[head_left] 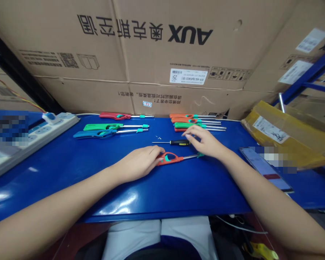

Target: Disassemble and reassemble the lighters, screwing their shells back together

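My left hand (141,163) is closed around the handle of an orange long-nosed gas lighter (176,158), whose metal tube points right and ends in a green tip. The back of the lighter's handle is hidden by my fingers. My right hand (203,141) hovers at the handle end of a black-and-yellow screwdriver (178,142), fingers bent and slightly apart. The screwdriver lies flat, its shaft pointing left; whether my fingertips touch it is unclear. Tiny pale bits (158,137) lie above its shaft.
Red (115,115), green (103,126) and blue (94,134) lighters lie at the back left. Orange (182,116) and green (188,125) ones are grouped back right. A power strip (43,130) sits left, a phone (265,168) and taped carton (289,137) right. Cardboard (141,65) walls the back.
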Tool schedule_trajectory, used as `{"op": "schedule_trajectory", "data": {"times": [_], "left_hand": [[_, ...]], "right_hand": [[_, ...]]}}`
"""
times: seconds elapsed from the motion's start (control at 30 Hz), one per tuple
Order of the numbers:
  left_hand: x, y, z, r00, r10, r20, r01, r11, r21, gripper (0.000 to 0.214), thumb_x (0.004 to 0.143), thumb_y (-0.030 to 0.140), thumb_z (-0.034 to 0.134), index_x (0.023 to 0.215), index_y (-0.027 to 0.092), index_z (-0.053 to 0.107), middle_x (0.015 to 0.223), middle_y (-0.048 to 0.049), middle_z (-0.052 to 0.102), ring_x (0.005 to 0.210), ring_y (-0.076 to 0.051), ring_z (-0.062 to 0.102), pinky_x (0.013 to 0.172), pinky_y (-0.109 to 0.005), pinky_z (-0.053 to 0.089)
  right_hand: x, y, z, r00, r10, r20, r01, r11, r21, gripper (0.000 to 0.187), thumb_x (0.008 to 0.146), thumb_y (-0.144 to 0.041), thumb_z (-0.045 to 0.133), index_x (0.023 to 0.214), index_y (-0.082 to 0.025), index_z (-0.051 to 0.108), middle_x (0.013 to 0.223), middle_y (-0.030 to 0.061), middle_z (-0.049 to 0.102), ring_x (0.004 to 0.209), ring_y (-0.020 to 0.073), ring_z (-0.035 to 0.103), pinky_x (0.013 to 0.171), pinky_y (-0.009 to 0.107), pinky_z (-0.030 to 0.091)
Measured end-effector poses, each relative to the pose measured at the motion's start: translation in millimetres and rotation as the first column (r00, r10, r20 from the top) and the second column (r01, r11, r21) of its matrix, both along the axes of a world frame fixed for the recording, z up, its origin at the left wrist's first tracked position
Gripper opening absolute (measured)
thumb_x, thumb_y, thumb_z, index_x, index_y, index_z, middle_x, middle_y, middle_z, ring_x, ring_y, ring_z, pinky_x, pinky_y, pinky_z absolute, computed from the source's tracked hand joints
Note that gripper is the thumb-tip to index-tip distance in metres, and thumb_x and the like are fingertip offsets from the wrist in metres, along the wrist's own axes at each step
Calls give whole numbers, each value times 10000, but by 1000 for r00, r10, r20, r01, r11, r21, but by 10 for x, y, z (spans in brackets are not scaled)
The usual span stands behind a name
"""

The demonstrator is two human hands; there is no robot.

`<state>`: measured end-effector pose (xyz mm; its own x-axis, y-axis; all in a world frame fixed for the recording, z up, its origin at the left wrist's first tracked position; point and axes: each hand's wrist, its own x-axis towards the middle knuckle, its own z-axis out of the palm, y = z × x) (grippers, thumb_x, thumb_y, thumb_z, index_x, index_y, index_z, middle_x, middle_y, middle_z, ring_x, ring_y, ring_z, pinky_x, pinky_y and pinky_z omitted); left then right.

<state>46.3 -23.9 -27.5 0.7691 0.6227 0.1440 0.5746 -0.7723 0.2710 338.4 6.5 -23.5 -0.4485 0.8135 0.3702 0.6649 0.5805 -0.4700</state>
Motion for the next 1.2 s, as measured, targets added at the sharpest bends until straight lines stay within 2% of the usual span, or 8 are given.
{"op": "schedule_trajectory", "data": {"times": [0.17, 0.33, 0.5, 0.67, 0.87, 1.03, 1.13, 1.2], "left_hand": [[7, 3, -40, 995, 24, -101, -11, 991, 136, 413, 1060, 448, 440, 1364, 183, 529, 1239, -87, 687, 1085, -264, 695, 848, -361, 555], [-20, 32, -23, 988, 35, -151, -3, 979, 204, 376, 1040, 515, 453, 1118, 198, 640, 1018, -32, 677, 771, -194, 684, 589, -284, 446], [-105, 94, 86, 993, 108, -36, -102, 983, 150, 376, 1019, 531, 479, 974, 185, 620, 916, -19, 663, 666, -155, 596, 568, -261, 360], [-88, 100, 107, 974, 178, 141, -151, 971, -184, 408, 952, 564, 555, 882, 178, 667, 661, 31, 544, 571, -104, 452, 544, -229, 326], [42, 36, 78, 872, 439, 217, -133, 639, -757, 447, 841, 576, 686, 976, 149, 691, 623, 33, 585, 381, -66, 402, 344, -200, 266], [64, 14, 98, 850, 468, 242, 6, 452, -892, 424, 839, 560, 710, 836, 139, 663, 573, 40, 572, 302, -26, 317, 291, -179, 172], [34, 19, 105, 862, 451, 233, -36, 513, -858, 422, 857, 561, 691, 892, 141, 698, 581, 39, 588, 307, -35, 334, 298, -188, 197], [9, 11, 94, 874, 406, 266, -96, 683, -724, 407, 868, 539, 686, 995, 156, 738, 657, 16, 660, 384, -69, 463, 357, -198, 321]], "right_hand": [[231, -89, 237, 978, -25, 206, 70, 975, -210, 343, 954, -446, 554, 780, -174, 667, 745, 48, 646, 700, 185, 584, 692, 330, 460], [366, -167, 361, 945, 171, 279, 3, 848, -531, 327, 859, -493, 676, 859, -169, 716, 778, 35, 722, 678, 163, 634, 609, 263, 467], [355, -157, 389, 961, 130, 242, -10, 897, -443, 296, 900, -433, 624, 975, -161, 711, 888, 60, 732, 763, 176, 635, 693, 283, 483], [257, -150, 304, 977, 97, 192, -47, 966, -253, 150, 901, -312, 635, 954, -176, 669, 916, 63, 717, 813, 194, 636, 759, 318, 482], [-57, -228, 126, 984, 142, 108, -141, 990, -20, 53, 927, -235, 615, 953, -189, 627, 984, 81, 702, 902, 213, 649, 825, 355, 512], [-214, -286, 55, 956, 249, 156, -281, 930, 237, 83, 965, -177, 555, 1000, -175, 630, 961, 101, 702, 918, 232, 649, 798, 377, 547], [-184, -293, 82, 941, 259, 216, -308, 922, 233, 185, 979, -257, 602, 1133, -167, 652, 1086, 114, 739, 998, 250, 683, 872, 409, 562], [-159, -308, 114, 934, 248, 256, -299, 936, 185, 247, 996, -295, 589, 1198, -171, 658, 1172, 115, 740, 1069, 260, 689, 940, 427, 550]]}}
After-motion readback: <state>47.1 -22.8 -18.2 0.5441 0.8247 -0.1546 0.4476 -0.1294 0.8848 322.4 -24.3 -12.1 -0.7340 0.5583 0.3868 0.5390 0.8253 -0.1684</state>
